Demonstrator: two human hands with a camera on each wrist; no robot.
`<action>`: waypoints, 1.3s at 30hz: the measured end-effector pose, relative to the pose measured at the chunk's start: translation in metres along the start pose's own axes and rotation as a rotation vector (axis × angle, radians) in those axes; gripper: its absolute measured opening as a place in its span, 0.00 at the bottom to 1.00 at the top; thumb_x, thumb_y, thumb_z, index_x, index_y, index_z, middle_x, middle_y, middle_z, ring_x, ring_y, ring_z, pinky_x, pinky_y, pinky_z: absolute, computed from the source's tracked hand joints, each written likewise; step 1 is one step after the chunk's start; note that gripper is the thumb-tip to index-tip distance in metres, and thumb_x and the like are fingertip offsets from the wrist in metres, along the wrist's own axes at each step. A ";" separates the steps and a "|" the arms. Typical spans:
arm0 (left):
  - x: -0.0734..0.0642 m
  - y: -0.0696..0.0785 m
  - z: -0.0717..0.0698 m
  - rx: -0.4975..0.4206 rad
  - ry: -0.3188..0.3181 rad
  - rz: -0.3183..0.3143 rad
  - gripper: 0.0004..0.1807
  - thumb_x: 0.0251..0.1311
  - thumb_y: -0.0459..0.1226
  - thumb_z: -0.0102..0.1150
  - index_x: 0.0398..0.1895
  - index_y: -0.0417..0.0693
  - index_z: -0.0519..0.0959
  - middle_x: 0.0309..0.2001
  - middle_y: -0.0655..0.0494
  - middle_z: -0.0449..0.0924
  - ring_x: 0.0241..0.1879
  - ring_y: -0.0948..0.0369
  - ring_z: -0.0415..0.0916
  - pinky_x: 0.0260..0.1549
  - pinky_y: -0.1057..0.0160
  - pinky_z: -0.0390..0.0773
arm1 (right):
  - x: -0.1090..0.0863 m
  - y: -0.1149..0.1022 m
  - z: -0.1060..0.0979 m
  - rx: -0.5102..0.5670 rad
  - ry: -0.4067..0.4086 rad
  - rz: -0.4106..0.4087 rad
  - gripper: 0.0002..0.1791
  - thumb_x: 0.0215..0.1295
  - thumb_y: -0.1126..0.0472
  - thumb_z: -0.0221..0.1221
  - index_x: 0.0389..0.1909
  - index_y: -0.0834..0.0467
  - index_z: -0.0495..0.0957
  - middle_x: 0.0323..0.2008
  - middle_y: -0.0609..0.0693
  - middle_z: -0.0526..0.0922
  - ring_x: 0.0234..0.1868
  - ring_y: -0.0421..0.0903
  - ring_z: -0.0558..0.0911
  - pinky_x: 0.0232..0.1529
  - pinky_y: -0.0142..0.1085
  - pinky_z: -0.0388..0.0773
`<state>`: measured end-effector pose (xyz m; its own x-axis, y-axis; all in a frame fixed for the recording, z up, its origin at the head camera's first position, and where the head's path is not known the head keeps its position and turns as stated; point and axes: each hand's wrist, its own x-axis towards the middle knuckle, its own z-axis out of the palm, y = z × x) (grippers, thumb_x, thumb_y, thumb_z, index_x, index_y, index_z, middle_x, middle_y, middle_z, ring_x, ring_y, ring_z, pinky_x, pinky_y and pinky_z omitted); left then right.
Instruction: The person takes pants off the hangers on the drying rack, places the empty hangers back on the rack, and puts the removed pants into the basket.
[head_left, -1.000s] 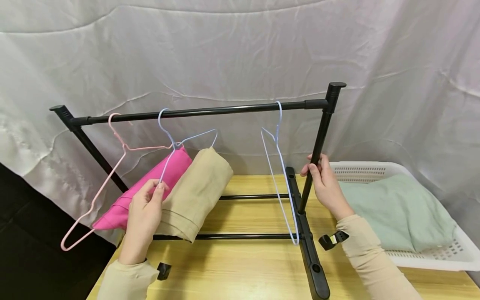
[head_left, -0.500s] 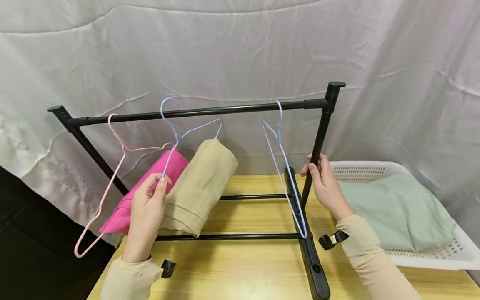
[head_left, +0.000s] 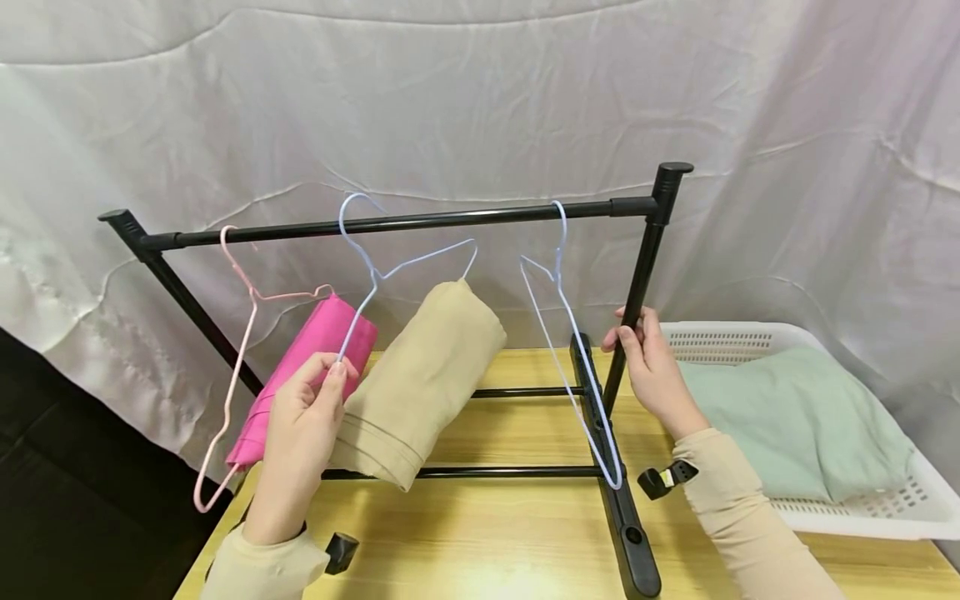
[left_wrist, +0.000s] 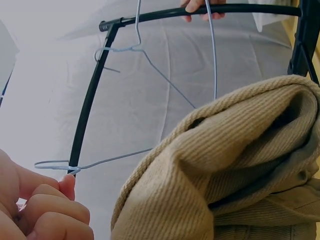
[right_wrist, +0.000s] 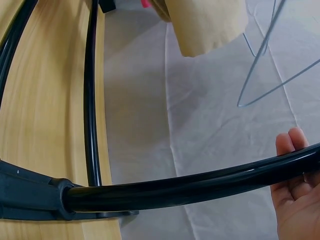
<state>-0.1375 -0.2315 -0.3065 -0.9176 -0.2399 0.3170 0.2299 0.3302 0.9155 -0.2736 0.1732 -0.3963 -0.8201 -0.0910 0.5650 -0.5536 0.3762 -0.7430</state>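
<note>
Beige folded cloth (head_left: 427,379) hangs around mid-frame on a thin pale-blue wire hanger (head_left: 373,273); left hand (head_left: 306,429) has its fingers pinching it, right hand (head_left: 658,377) is wrapped round a black tubular post (head_left: 647,267).

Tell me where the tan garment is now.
In the head view, just left of centre, the tan garment hangs on the blue hanger pinched by the left hand, between the pink garment and the bare hanger.
</note>
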 end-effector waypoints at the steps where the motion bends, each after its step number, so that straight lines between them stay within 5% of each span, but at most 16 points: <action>1: -0.002 0.000 0.001 -0.003 -0.004 0.000 0.12 0.84 0.41 0.51 0.39 0.50 0.79 0.16 0.62 0.55 0.16 0.68 0.54 0.13 0.64 0.55 | 0.000 0.000 0.000 0.004 -0.001 0.002 0.18 0.89 0.60 0.41 0.67 0.68 0.63 0.42 0.64 0.83 0.43 0.33 0.83 0.51 0.18 0.75; 12: -0.018 -0.003 0.010 -0.023 -0.045 0.024 0.11 0.84 0.36 0.50 0.40 0.41 0.78 0.15 0.61 0.55 0.16 0.69 0.53 0.12 0.63 0.55 | 0.000 0.003 0.000 0.002 -0.009 -0.003 0.19 0.90 0.59 0.40 0.68 0.68 0.62 0.42 0.64 0.83 0.43 0.37 0.84 0.52 0.18 0.74; 24: -0.029 -0.014 0.021 -0.019 -0.077 0.013 0.13 0.84 0.37 0.50 0.42 0.35 0.78 0.17 0.61 0.56 0.17 0.69 0.54 0.14 0.65 0.58 | 0.001 0.001 0.000 0.007 0.007 -0.019 0.20 0.89 0.60 0.41 0.71 0.68 0.63 0.44 0.66 0.85 0.45 0.28 0.82 0.53 0.18 0.74; 27: -0.032 -0.016 0.023 -0.036 -0.082 -0.004 0.13 0.84 0.36 0.50 0.42 0.34 0.78 0.16 0.62 0.56 0.17 0.70 0.54 0.14 0.66 0.58 | -0.001 -0.002 -0.001 0.016 0.002 -0.012 0.22 0.89 0.60 0.44 0.75 0.65 0.62 0.49 0.67 0.85 0.50 0.34 0.84 0.55 0.16 0.73; 31: -0.036 -0.020 0.027 -0.057 -0.097 -0.035 0.14 0.84 0.37 0.50 0.43 0.34 0.78 0.16 0.62 0.55 0.16 0.69 0.54 0.13 0.66 0.58 | -0.010 -0.006 -0.001 0.010 -0.021 0.034 0.28 0.87 0.61 0.49 0.81 0.63 0.57 0.60 0.68 0.82 0.61 0.53 0.84 0.60 0.13 0.72; 36: -0.040 -0.024 0.030 -0.060 -0.115 -0.078 0.14 0.84 0.38 0.50 0.44 0.36 0.78 0.15 0.61 0.56 0.15 0.69 0.55 0.13 0.66 0.59 | -0.029 -0.010 -0.002 -0.006 -0.067 0.172 0.36 0.85 0.60 0.53 0.83 0.67 0.49 0.70 0.72 0.72 0.72 0.68 0.74 0.76 0.40 0.72; 39: -0.042 -0.026 0.033 -0.062 -0.121 -0.093 0.14 0.85 0.39 0.49 0.44 0.36 0.78 0.15 0.61 0.56 0.15 0.68 0.56 0.14 0.67 0.60 | -0.040 -0.010 -0.002 -0.019 -0.088 0.241 0.38 0.85 0.59 0.53 0.84 0.68 0.46 0.70 0.75 0.70 0.73 0.70 0.72 0.77 0.58 0.68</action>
<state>-0.1152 -0.1996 -0.3514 -0.9674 -0.1538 0.2011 0.1580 0.2538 0.9543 -0.2351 0.1753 -0.4109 -0.9379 -0.0765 0.3383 -0.3386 0.4139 -0.8450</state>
